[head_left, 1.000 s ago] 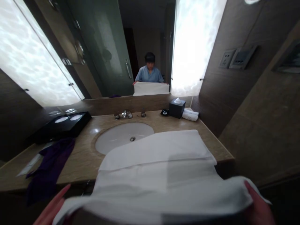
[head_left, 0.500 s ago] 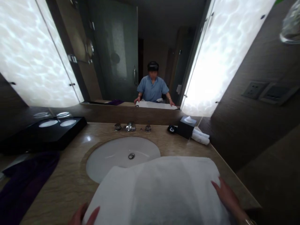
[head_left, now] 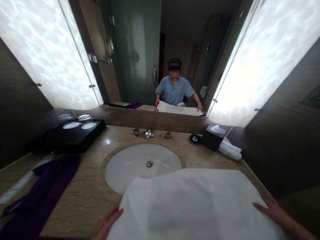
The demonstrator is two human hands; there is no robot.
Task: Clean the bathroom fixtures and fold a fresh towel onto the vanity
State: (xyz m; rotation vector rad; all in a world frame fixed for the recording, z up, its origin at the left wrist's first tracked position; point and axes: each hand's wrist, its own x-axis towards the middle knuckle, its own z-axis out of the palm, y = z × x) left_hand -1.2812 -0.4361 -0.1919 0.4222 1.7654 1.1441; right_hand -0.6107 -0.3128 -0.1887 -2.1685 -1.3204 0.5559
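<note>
A white towel [head_left: 190, 203] is spread across the front right of the counter and overlaps the near rim of the sink [head_left: 125, 170]. At the towel's left edge, my left hand [head_left: 108, 222] grips it between thumb and fingers, low in the view. My right hand [head_left: 273, 213] holds the opposite edge, its fingertips partly hidden by the cloth. Between the hands the towel is stretched fairly flat with soft folds, and its near end runs out of view at the bottom.
Behind the sink stand a chrome faucet [head_left: 149, 134] and two knobs. A tissue box [head_left: 212, 137], rolled white towels [head_left: 230, 151] and a black round dish [head_left: 195, 138] sit back right. On the left are a black tray [head_left: 67, 136] with glasses and a purple cloth [head_left: 52, 190].
The view has turned left, so everything appears farther right and more of the purple cloth shows. Both hands keep hold of the towel's side edges.
</note>
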